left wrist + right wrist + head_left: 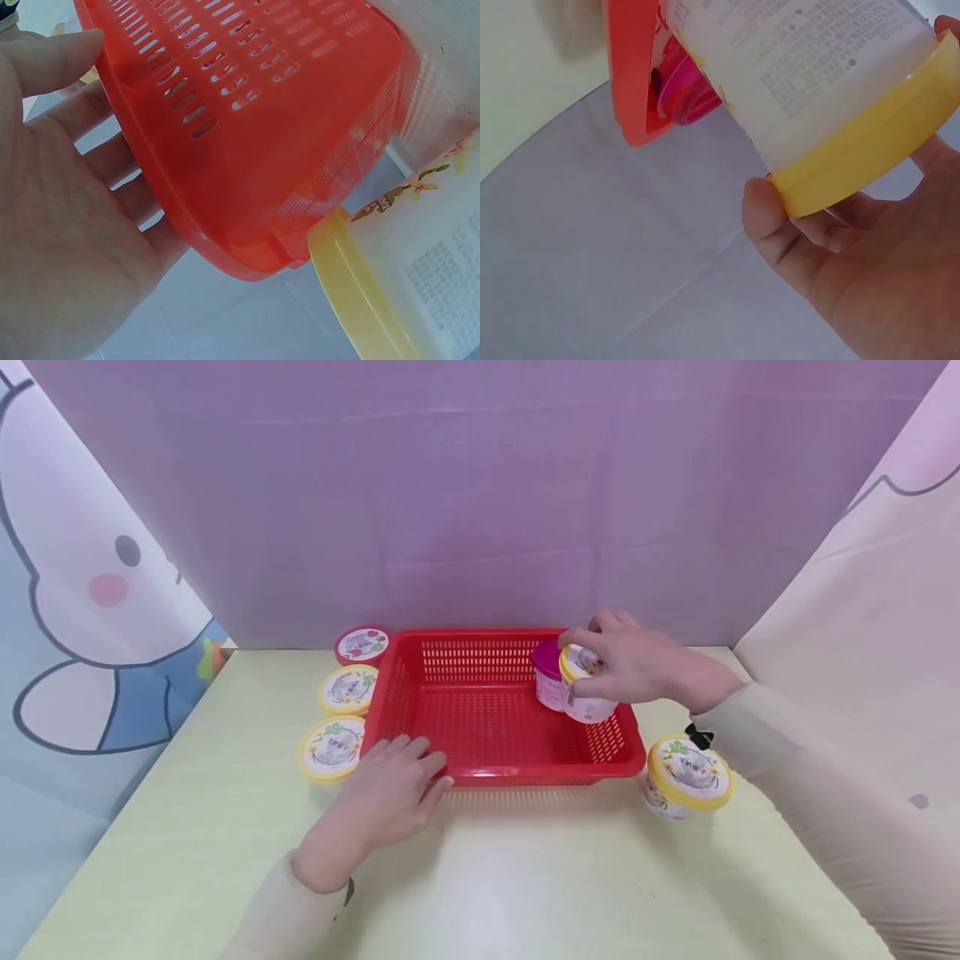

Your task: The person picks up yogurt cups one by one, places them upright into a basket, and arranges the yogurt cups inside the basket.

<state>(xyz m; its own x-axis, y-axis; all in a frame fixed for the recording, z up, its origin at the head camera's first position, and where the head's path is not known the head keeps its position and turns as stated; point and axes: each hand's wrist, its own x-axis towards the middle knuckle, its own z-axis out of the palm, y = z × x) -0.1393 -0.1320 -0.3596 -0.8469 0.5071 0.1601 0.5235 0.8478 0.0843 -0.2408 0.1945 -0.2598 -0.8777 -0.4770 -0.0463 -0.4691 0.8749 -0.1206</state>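
A red plastic basket (pixel 495 772) with slotted sides stands on the table. My left hand (pixel 393 793) holds its near left corner, fingers over the rim and thumb at the front; the fingertips are hidden behind the rim in the left wrist view. In my right hand (pixel 630 664) is a yellow-lidded tub (pixel 588 706), gripped around the lid, at the basket's right end. Beside it, a magenta-lidded tub (pixel 550 685) is inside the basket. The right wrist view shows thumb and fingers on the held tub's yellow lid (pixel 870 154).
Left of the basket, a red-lidded tub (pixel 362 645) and two yellow-lidded tubs (pixel 348 689) stand in a row. Another yellow-lidded tub (pixel 686 777) is at the basket's near right corner. A purple cloth wall (pixel 480 510) rises behind; printed panels flank the table (pixel 510 885).
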